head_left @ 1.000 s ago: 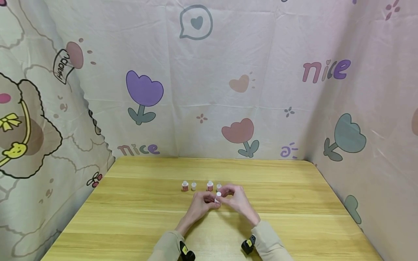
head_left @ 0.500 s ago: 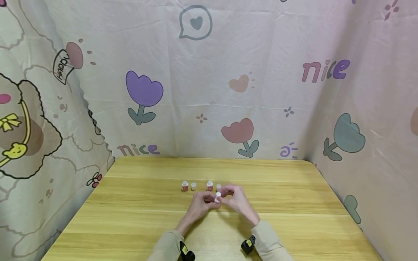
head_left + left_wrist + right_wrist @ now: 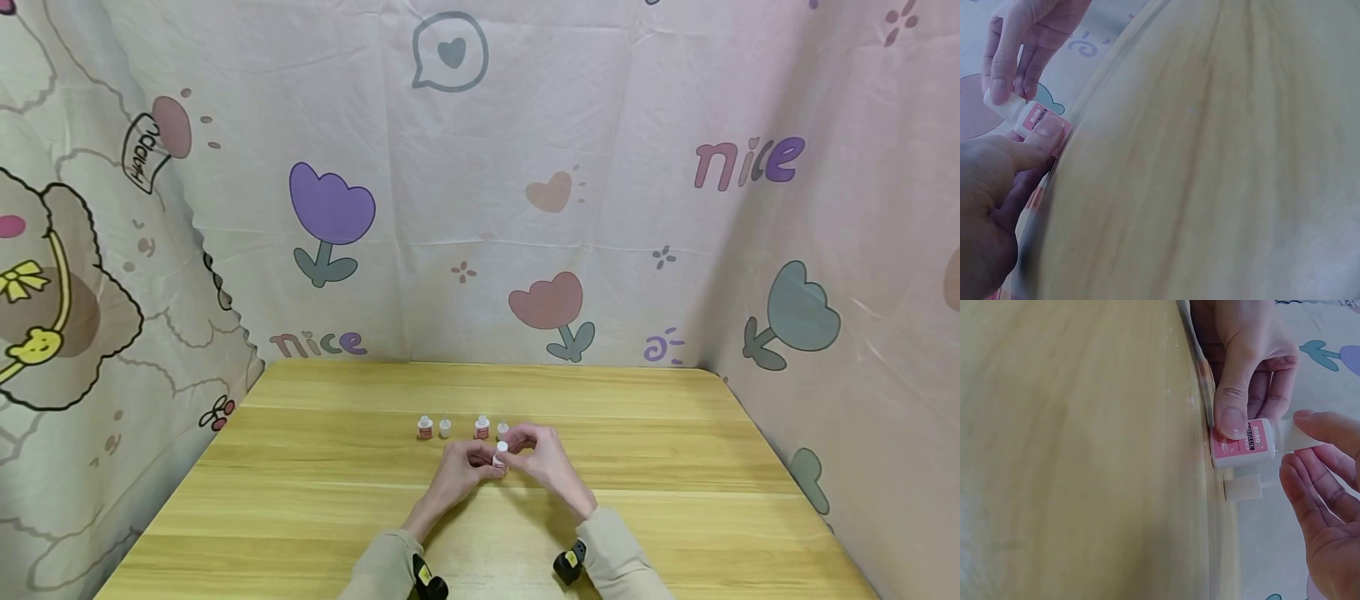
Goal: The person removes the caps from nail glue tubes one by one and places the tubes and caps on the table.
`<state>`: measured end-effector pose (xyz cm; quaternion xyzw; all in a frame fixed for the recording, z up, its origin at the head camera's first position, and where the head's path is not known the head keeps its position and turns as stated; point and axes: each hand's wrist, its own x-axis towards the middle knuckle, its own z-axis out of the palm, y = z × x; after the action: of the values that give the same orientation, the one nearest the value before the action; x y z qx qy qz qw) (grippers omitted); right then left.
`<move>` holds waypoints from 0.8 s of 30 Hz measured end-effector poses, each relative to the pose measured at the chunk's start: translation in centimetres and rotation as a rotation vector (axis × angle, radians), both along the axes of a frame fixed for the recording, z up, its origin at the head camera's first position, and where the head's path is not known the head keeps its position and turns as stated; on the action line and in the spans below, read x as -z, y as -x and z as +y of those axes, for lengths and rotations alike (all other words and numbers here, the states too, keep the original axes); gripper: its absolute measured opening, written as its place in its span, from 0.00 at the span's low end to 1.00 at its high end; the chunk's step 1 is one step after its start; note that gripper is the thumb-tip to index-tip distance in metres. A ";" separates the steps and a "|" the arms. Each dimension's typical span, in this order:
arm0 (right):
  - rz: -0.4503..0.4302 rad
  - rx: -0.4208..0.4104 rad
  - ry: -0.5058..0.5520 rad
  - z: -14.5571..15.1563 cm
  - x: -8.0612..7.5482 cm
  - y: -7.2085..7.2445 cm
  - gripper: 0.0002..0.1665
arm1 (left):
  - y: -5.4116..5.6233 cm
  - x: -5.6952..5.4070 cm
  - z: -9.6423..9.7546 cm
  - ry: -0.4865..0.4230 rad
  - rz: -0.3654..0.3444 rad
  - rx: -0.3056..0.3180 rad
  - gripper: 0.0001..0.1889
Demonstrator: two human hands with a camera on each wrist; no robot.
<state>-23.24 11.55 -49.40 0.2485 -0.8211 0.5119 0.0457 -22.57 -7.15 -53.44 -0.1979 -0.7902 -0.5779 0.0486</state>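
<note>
A small bottle [image 3: 498, 457] with a pink label and a white cap stands upright on the wooden table [image 3: 315, 475], between both hands. My left hand [image 3: 467, 467] grips its body, thumb pressed on the label [image 3: 1244, 442]. My right hand [image 3: 542, 454] pinches the white cap [image 3: 1000, 100] from above with its fingertips [image 3: 1325, 428]. In the left wrist view the bottle [image 3: 1038, 120] lies between my left thumb [image 3: 1035, 140] and the right hand [image 3: 1022, 44].
Just behind the hands stands a row of small bottles: two with pink labels [image 3: 424, 427] [image 3: 482, 427] and two plain white ones [image 3: 445, 428] [image 3: 502, 430]. A patterned cloth [image 3: 480, 208] walls in the table at the back and on both sides.
</note>
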 end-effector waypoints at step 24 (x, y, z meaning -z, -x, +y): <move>-0.030 -0.004 0.002 -0.1 -0.1 -0.1 0.11 | 0.2 0.1 -0.1 0.033 0.001 -0.003 0.07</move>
<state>-23.15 11.46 -49.31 0.2422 -0.8206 0.5166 0.0329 -22.75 -7.24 -53.53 -0.1977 -0.7999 -0.5648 0.0469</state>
